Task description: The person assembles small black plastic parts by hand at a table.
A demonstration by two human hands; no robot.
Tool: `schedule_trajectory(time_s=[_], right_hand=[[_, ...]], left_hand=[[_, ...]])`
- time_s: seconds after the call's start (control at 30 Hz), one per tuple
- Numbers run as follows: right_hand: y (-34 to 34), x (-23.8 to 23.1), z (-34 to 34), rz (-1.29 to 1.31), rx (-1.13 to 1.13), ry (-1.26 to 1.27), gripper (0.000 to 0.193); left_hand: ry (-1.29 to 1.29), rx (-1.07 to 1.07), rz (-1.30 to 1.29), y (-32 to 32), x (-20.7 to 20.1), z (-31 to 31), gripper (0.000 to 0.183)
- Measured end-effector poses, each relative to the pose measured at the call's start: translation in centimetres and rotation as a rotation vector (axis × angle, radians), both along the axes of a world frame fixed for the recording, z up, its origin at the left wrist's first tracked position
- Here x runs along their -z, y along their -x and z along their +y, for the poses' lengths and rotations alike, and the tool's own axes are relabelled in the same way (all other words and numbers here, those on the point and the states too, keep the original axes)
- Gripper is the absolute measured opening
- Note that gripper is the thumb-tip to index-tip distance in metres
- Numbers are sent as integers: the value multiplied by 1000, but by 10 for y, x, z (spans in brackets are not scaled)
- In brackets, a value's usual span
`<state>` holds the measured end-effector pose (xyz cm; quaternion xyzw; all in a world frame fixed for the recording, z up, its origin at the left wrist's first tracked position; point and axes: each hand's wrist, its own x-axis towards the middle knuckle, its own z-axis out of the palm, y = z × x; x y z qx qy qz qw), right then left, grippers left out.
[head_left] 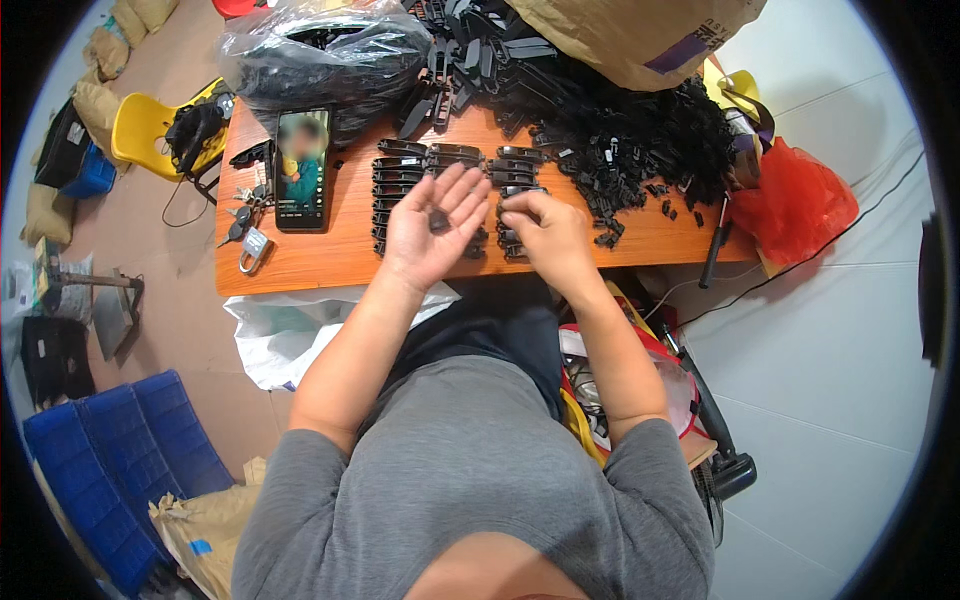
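My left hand [438,222] is turned palm up with its fingers stretched out. A small black plastic piece [438,220] lies loose in its palm. Rows of long black plastic clips [397,176] are lined up on the table beneath and beside it. To the right, my right hand [545,235] is closed, thumb and index finger pinched together above the second column of black clips [518,167]. What the pinch holds, if anything, is too small to make out. My fingers and palms hide part of both columns.
On the orange wooden table [300,277] are a phone [302,170], keys and a padlock [255,250] at left. Behind stand a clear bag of black parts [320,70] and a paper sack [640,40]. Loose small black pieces [650,140] heap at right, near a red bag [795,205].
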<state>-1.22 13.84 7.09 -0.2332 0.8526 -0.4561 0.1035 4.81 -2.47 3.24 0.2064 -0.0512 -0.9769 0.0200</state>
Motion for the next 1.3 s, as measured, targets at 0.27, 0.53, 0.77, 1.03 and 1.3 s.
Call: schedule_trajectory(time_s=[0.27,0.53,0.77,1.03,1.3], right_hand=[[15,41,37,-278,24,-319,14],[8,31,28,-54,-43,-440,12],[10,38,29,-201,-2,-357,11],[7,24,20,97,-50,-546,18],[-9,-12,-37,172,-156,-4,14]], left_hand=[[-8,-1,-19,-1,5,-3,45],[-11,-8,-6,-5,7,-5,44],[-3,-4,-14,-4,7,-2,47],[-4,5,-30,0,-1,1,45],[-109,34,239,0,22,0,50]])
